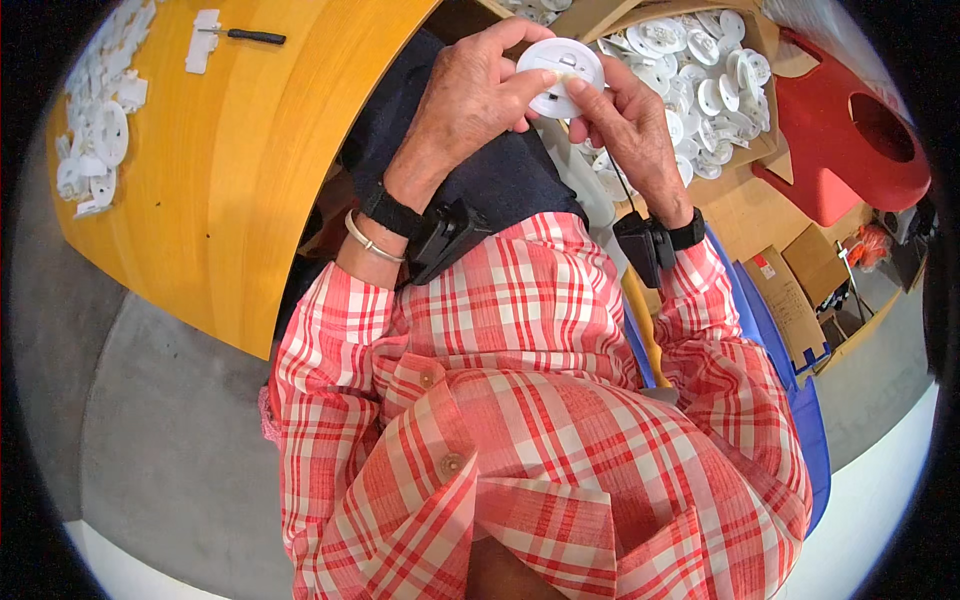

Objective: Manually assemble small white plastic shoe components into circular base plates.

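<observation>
A round white plastic disc [578, 60] is held up between both hands, a small slot and raised details showing on its face. My left hand [487, 85] grips its left side, thumb pressed on the face. From the right, my right hand [625, 118] pinches the lower edge, its thumb tip meeting the left one near the disc's middle. Whether a smaller part sits under the thumbs I cannot tell. Just beyond and right of my right hand, a cardboard box [757, 158] holds many similar white round parts [700, 90].
On my left is a wooden table [230, 200] with a heap of white plastic parts [100, 140] and a black-handled screwdriver [255, 36] beside a white piece. A red plastic stool [835, 130] stands at the right, near small cardboard boxes [785, 305].
</observation>
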Demonstrator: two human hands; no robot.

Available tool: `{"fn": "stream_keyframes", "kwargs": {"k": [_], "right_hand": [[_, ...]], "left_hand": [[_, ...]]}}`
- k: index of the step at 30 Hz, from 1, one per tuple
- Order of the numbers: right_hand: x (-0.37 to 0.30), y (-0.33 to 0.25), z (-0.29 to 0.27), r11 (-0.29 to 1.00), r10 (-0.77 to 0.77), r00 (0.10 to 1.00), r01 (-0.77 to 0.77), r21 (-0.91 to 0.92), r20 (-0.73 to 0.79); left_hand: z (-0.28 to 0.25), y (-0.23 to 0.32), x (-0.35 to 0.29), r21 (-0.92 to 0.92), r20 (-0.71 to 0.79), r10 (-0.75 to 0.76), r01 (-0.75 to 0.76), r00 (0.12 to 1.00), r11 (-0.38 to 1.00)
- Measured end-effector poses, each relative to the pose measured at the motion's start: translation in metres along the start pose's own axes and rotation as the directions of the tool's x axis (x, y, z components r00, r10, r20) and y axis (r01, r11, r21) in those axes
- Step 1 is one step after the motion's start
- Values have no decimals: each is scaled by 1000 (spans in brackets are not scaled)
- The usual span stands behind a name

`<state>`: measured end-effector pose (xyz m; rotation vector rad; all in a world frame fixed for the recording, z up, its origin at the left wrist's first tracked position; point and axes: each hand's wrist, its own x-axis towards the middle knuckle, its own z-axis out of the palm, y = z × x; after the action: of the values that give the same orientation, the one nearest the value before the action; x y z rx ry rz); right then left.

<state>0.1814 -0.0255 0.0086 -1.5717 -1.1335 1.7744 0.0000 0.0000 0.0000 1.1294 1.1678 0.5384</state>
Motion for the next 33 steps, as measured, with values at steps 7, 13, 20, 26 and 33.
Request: {"fn": "stream_keyframes", "kwargs": {"k": [7,13,20,26,33], "right_hand": [[2,-7,7,998,26,999,-25,51,-21],[3,9,-5,988,4,999,-9,154,33],[1,6,3,989,4,999,-9,145,34],[5,33,-25,961,128,978,-163,222,165],[30,83,-144,969,248,866,-218,118,-435]], "left_hand": [[-4,1,3,75,-30,5,-3,1000,997],[1,-7,8,4,-1,43,-43,999,999],[-1,7,4,69,-17,-42,43,999,997],[1,-4,1,248,3,10,-10,1000,969],[-11,20,-15,229,-23,161,-152,987,962]]}}
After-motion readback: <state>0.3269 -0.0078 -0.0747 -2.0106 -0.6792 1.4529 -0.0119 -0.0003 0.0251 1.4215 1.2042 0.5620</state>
